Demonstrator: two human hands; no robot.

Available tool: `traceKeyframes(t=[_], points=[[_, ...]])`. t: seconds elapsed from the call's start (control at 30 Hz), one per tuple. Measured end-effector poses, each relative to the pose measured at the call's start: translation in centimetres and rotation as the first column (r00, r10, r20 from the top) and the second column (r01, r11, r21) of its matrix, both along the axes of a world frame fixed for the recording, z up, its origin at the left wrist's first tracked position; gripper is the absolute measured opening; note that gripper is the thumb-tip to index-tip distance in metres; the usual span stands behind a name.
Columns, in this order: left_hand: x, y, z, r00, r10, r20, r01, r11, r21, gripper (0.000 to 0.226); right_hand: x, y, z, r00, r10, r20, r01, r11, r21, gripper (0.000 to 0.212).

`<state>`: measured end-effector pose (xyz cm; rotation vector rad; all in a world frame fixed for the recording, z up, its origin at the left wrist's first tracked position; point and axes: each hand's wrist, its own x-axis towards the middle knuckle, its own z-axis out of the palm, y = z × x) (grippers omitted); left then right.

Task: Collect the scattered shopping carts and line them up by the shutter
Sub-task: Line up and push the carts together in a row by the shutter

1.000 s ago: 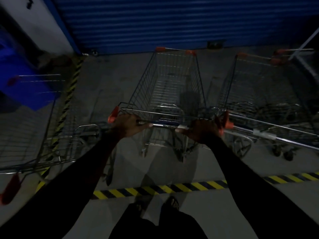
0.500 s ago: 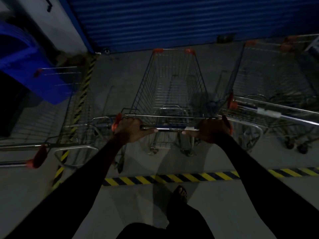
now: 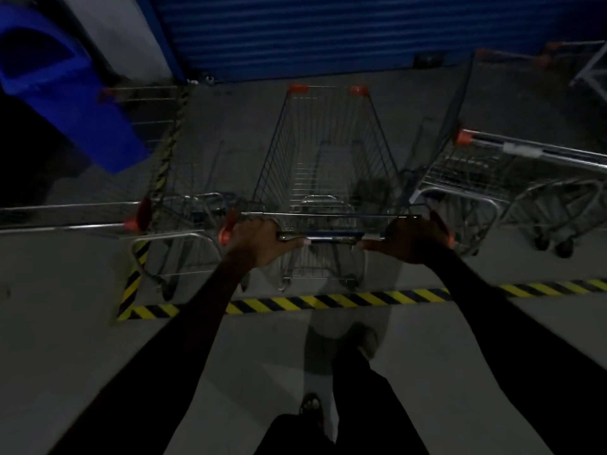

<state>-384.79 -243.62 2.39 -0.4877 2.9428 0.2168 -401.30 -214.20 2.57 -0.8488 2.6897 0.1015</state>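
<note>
A wire shopping cart (image 3: 328, 152) with orange corner caps stands straight ahead, its front pointing at the blue shutter (image 3: 345, 31). My left hand (image 3: 259, 238) grips the left end of its handle bar (image 3: 328, 238) and my right hand (image 3: 414, 236) grips the right end. A second cart (image 3: 164, 178) stands close on the left and a third cart (image 3: 512, 178) on the right, both facing the shutter. The scene is dim.
Yellow-black hazard tape (image 3: 345, 300) runs across the floor under the cart's rear wheels and up the left side (image 3: 167, 152). A blue bin (image 3: 65, 87) sits at the far left by a white wall. My feet (image 3: 312, 405) are behind the tape.
The cart has rolled forward toward the shutter between the two side carts. Both hands kept their grip on the handle while I stepped after it.
</note>
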Motion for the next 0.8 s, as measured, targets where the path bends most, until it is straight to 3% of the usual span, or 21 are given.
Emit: traceKeyframes(t=[0.23, 0.4, 0.5, 0.8], points=[[8.3, 1.5, 0.4, 0.999, 0.049, 0.014, -0.049, 0.999, -0.01, 0.121, 7.1, 0.7, -0.2, 1.0, 0.02, -0.012, -0.02, 1.0, 0.0, 0.103], [13.4, 3.5, 0.9, 0.998, 0.065, 0.014, -0.064, 0.998, -0.012, 0.105, 11.3, 1.5, -0.2, 0.998, 0.038, 0.044, -0.038, 0.999, 0.001, 0.102], [16.1, 4.3, 0.7, 0.998, 0.067, 0.004, -0.066, 0.997, -0.045, 0.121, 13.3, 2.3, -0.9, 0.999, 0.03, 0.041, -0.03, 1.0, -0.009, 0.109], [23.3, 7.0, 0.4, 0.996, 0.079, -0.052, -0.083, 0.995, -0.064, 0.104, 20.0, 4.5, 0.8, 0.994, 0.095, 0.061, -0.094, 0.995, -0.024, 0.113]])
